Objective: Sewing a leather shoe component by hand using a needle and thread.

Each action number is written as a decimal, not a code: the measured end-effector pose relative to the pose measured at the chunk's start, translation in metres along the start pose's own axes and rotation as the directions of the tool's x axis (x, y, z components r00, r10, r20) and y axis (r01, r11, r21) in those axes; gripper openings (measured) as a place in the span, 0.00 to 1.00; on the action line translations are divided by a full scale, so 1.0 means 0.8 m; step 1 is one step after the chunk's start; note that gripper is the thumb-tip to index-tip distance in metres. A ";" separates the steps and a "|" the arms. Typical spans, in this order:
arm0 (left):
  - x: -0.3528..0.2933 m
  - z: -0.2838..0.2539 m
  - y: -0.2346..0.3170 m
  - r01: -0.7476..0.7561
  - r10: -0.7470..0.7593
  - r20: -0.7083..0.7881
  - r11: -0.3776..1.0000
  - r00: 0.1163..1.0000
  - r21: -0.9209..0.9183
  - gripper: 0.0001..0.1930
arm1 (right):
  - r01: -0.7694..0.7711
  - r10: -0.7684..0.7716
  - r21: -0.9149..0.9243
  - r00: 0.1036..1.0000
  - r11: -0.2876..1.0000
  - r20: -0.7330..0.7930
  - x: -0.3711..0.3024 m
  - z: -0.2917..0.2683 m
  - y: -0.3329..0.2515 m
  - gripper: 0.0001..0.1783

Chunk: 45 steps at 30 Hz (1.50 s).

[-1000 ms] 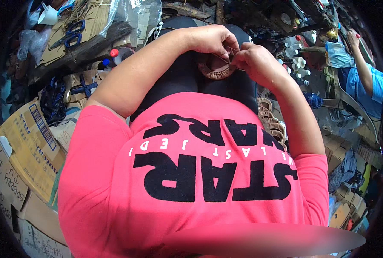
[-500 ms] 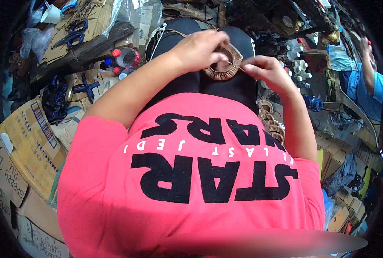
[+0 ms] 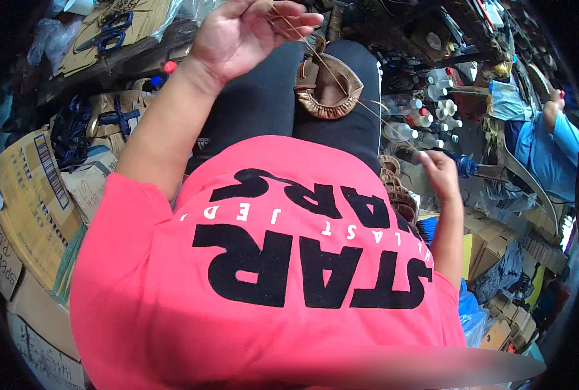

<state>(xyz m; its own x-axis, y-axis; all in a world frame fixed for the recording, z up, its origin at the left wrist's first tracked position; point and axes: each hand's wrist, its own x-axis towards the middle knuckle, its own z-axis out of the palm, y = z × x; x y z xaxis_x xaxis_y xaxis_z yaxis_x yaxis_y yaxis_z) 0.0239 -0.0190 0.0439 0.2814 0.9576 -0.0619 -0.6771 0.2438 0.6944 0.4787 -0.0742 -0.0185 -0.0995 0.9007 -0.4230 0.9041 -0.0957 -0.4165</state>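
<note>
A brown leather moccasin upper (image 3: 349,83) with a gathered, puckered toe edge rests between my black-clad thighs. Tan thread (image 3: 328,65) passes through it and stretches out to both sides. Up and to the left of the shoe, my left hand (image 3: 237,40) is raised, palm showing, with thread pinched between its fingers and the fingertips partly cut off by the upper edge. My right hand (image 3: 442,174) is out to the right, past my thigh, closed on the thread's other end. Neither hand touches the leather.
Several similar brown uppers (image 3: 396,188) lie by my right hip. Plastic bottles (image 3: 426,117) stand to the right, near a blue-clothed person (image 3: 549,153). Scissors (image 3: 112,32) lie on cardboard at far left, with cardboard boxes (image 3: 32,188) below.
My hands have left the shoe and moved apart, left hand up and leftward, right hand down and rightward. The thread is now drawn out long between them, and the shoe stays on my lap.
</note>
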 end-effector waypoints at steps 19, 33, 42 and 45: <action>0.035 -0.022 -0.049 -0.327 0.009 0.331 0.196 0.944 0.925 0.12 | 0.334 -0.254 0.236 0.915 0.913 -0.315 0.043 -0.019 -0.112 0.17; 0.074 0.006 -0.113 -0.167 -0.348 0.278 0.317 0.895 0.934 0.13 | 0.521 -0.532 0.106 0.831 0.847 0.163 0.040 0.002 -0.217 0.17; 0.088 -0.013 -0.102 0.068 -0.510 0.283 0.564 0.812 0.823 0.10 | 0.471 -0.461 0.314 0.881 0.825 -0.109 -0.001 -0.012 -0.210 0.08; 0.091 -0.011 -0.099 0.066 -0.547 0.328 0.580 0.770 0.812 0.11 | 0.460 -0.455 0.231 0.887 0.858 -0.076 0.009 0.001 -0.216 0.12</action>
<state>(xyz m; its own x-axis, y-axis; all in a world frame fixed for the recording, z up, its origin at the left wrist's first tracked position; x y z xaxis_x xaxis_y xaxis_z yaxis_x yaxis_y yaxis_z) 0.0918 0.0330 -0.0220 0.8101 0.5538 -0.1923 0.1778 0.0804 0.9808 0.3216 -0.0517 0.0495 -0.4680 0.8750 -0.1242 0.6336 0.2342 -0.7373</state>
